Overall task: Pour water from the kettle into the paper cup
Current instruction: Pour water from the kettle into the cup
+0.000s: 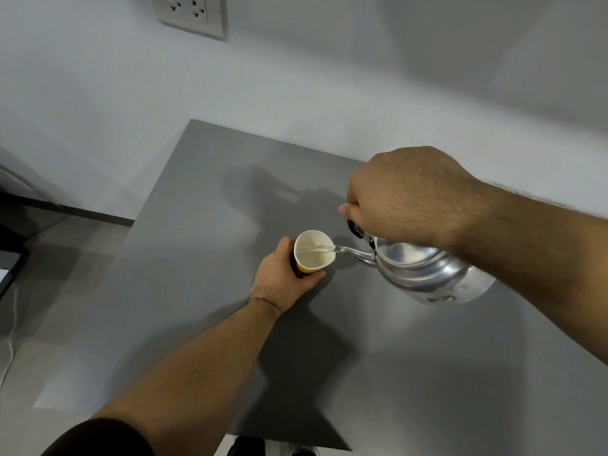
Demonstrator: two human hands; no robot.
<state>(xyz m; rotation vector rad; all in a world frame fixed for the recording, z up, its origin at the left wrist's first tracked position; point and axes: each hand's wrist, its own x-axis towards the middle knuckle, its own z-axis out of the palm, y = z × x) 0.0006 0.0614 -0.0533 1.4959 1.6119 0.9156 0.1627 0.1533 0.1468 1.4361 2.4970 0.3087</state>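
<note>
A paper cup (312, 253), white inside with an orange and dark outer wall, stands on the grey table (204, 199). My left hand (283, 279) is wrapped around its side. A shiny metal kettle (427, 271) hangs tilted to the left just right of the cup, and my right hand (404, 195) grips its dark handle from above. The thin spout reaches the cup's right rim, and a clear stream of water runs from it into the cup. The kettle's handle is mostly hidden under my right hand.
The table's back edge meets a pale wall with a double power socket (190, 11) high up. The table's left edge drops to a tiled floor (65, 274). A white cable (11, 350) runs along the floor at far left.
</note>
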